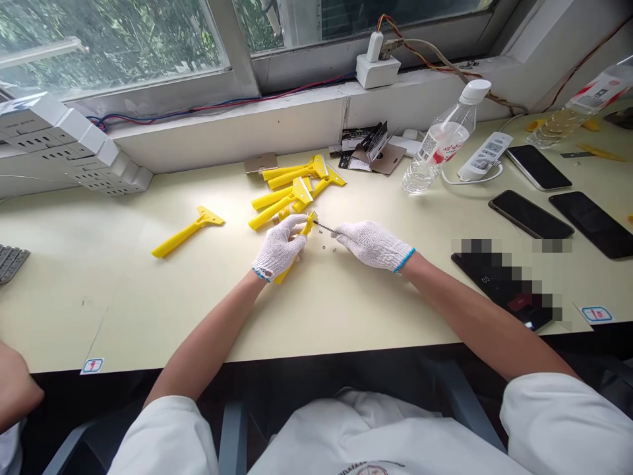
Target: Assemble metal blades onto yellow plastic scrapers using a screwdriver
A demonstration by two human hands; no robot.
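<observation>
White knit gloves cover both my hands. My left hand (279, 248) is closed around a yellow scraper (309, 223), its head up and its handle end showing below my palm. In my right hand (368, 244) is a thin screwdriver (325, 227), its dark shaft pointing left with the tip at the scraper's head. A few tiny screws (324, 247) lie on the table between my hands. Just beyond them, several yellow scrapers with metal blades (297, 194) are piled together. A single yellow scraper (188, 232) without a visible blade lies apart to the left.
Black card packaging (368, 148) lies by the wall. To the right are a water bottle (440, 142), a power strip (484, 156) and several phones (531, 214). White stacked boxes (74, 142) stand at the back left. Another person's arm (17, 386) shows at the left edge.
</observation>
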